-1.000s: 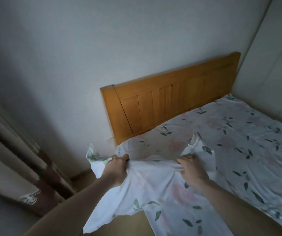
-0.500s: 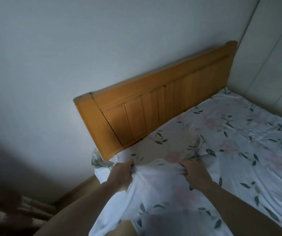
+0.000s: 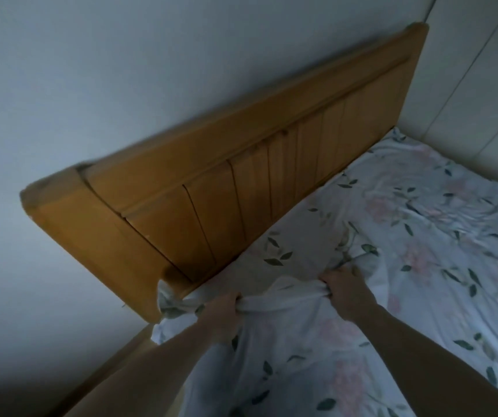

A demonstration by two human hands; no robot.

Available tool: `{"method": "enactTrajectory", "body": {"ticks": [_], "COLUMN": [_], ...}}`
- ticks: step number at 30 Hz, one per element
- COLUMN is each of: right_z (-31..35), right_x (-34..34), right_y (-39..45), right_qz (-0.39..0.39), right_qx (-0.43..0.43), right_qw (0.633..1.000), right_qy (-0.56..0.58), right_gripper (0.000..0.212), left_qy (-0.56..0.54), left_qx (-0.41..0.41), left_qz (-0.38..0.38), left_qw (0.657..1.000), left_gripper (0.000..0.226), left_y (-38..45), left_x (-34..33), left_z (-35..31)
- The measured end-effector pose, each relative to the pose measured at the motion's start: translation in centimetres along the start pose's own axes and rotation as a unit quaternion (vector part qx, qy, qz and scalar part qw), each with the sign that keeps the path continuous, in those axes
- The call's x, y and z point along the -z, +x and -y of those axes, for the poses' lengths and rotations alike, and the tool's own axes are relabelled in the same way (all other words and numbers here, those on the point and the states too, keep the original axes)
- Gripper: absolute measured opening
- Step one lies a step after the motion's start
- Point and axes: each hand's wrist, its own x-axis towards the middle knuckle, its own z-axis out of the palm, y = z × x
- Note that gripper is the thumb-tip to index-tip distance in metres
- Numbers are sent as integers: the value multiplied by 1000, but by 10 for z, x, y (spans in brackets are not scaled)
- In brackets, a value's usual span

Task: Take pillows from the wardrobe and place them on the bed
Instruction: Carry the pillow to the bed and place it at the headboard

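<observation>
You are at the head corner of the bed [image 3: 440,224], bunching the floral sheet [image 3: 286,350] beside the wooden headboard [image 3: 211,188]; no pillow and no wardrobe are in view, so the task's own things lie somewhere out of frame. This looks like tidying the sheet ahead of the pillows. To do it well, pull the gathered cloth evenly with both hands toward the corner, keep the tension level so the print lies flat across the mattress, and see that the loose flap hanging past the headboard post is tucked rather than left dangling. Do not drag so hard that the far side wrinkles; creases already show there.

Your left hand [image 3: 222,314] grips a fold of sheet with fingers curled over it, near the foot of the headboard. Your right hand [image 3: 347,291] grips the same ridge of cloth further in over the mattress, knuckles up. Both forearms reach forward from the lower edge, bare, roughly parallel, the bunched ridge stretched between the two fists
</observation>
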Motion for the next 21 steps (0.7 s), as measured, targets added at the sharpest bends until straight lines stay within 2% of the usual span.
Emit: {"method": "enactTrajectory", "body": {"ticks": [3,6,8,12,16,20,21], "right_z": [-2,-5,-6,-15,-28,-27,-21], "right_x": [-11,-21,-23,-12,3,-18,-28], "right_y": [52,93,120,170,215,234,231], "right_qz": [41,43,54,48,48,-92,-97], "right_qx": [-18,-22,-20,-36,-65,-45,-43], "right_qw": [998,997,996,996,992,994,994], "right_qy": [-52,-57,-66,-72,-100,-31,-3], "right_gripper": [21,24,25,19,22,41,50], "left_qy": [-18,-21,-29,-62,-89,-54,-28], "left_qx": [15,41,39,24,21,23,14], "left_qz": [13,16,14,10,8,-95,-112], "left_qw": [1000,999,999,998,996,994,993], "left_gripper": [17,35,40,27,35,21,21], "left_y": [54,92,115,160,202,228,231], "left_x": [-12,-20,-17,1,3,-12,-17], "left_z": [17,30,35,30,15,20,28]}}
